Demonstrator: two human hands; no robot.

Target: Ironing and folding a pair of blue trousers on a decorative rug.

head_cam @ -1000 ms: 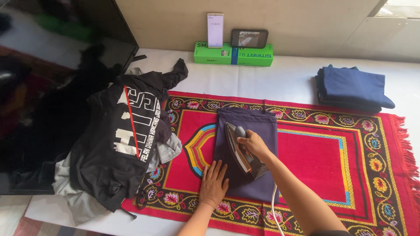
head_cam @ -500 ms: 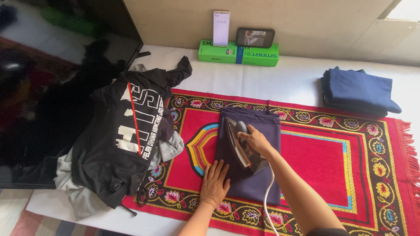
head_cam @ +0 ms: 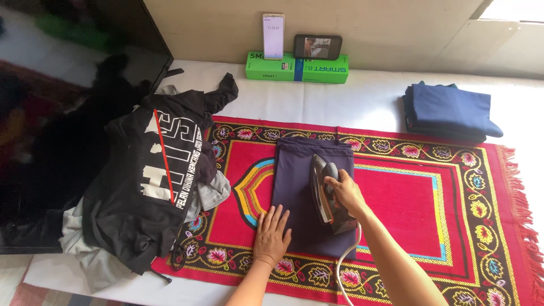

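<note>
A folded dark purple cloth (head_cam: 297, 175) lies on a red patterned rug (head_cam: 396, 198). My right hand (head_cam: 344, 191) grips the handle of a metal iron (head_cam: 324, 190) that rests on the right half of the cloth. A white cord (head_cam: 345, 260) runs from the iron toward me. My left hand (head_cam: 272, 235) lies flat, fingers spread, on the cloth's near left corner and the rug.
A heap of black and grey clothes (head_cam: 153, 181) sits at the rug's left end beside a large dark screen (head_cam: 62, 113). Folded navy garments (head_cam: 447, 110) lie at the back right. Two phones (head_cam: 273, 28) stand on a green box (head_cam: 296, 67) by the wall.
The iron and my right hand have slid to the right across the cloth. My left hand stays pressed on the near left corner. The camera view shifted slightly.
</note>
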